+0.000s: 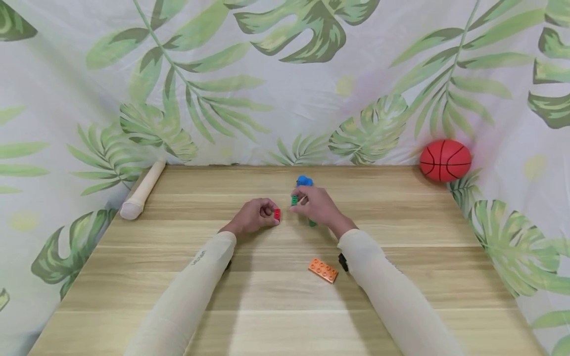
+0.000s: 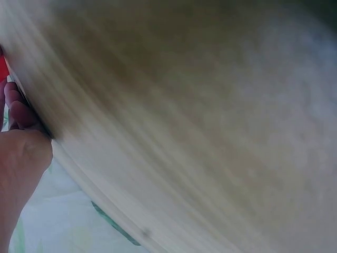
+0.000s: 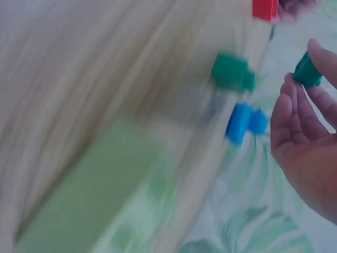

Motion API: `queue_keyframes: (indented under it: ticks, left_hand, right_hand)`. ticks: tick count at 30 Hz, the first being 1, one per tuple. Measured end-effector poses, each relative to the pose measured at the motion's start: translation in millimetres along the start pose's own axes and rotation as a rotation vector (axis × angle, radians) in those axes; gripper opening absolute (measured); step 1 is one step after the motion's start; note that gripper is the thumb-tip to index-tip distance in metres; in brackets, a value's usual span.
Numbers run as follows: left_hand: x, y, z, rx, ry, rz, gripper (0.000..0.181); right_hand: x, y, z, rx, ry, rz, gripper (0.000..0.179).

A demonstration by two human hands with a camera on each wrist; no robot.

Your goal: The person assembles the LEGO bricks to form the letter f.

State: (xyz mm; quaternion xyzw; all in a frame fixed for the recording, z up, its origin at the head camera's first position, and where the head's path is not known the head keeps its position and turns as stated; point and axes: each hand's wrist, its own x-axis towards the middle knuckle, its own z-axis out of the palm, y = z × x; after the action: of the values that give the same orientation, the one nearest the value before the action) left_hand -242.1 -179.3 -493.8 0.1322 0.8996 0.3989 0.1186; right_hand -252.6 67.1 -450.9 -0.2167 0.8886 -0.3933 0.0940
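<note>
In the head view, my left hand (image 1: 253,216) pinches a small red toy brick (image 1: 277,214) between thumb and fingers. The red brick (image 2: 3,67) shows only at the edge of the left wrist view. My right hand (image 1: 319,203) pinches a small green brick (image 1: 294,200), raised close by on the right; the right wrist view shows this green brick (image 3: 307,70) at the fingertips. A second green brick (image 3: 230,71) lies on the table, mostly hidden under the right hand from above. Beyond that hand is a blue piece (image 1: 305,181) with a rounded knob.
An orange studded brick (image 1: 323,270) lies nearer, beside the right forearm. A red ball (image 1: 445,160) with black lines sits at the far right corner, and a pale cylinder (image 1: 143,190) at the far left edge. A blurred pale-green block shape (image 3: 100,190) fills the right wrist view's lower left.
</note>
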Motion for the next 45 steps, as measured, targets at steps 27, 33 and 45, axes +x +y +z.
queue_keyframes:
  ticks: [27, 33, 45]
  left_hand:
    - [-0.1, 0.2, 0.6, 0.003, 0.024, 0.082, 0.020]
    - [2.4, -2.2, 1.4, -0.007, 0.012, 0.080, 0.022]
    - [1.6, -4.5, 0.2, -0.014, 0.007, 0.044, 0.022]
  right_hand:
    - [18.1, -16, 46, -0.120, -0.030, -0.072, 0.030]
    - [16.8, -18, 46, -0.106, -0.025, -0.038, 0.027]
    - [17.0, -23, 47, -0.108, -0.031, -0.034, 0.025]
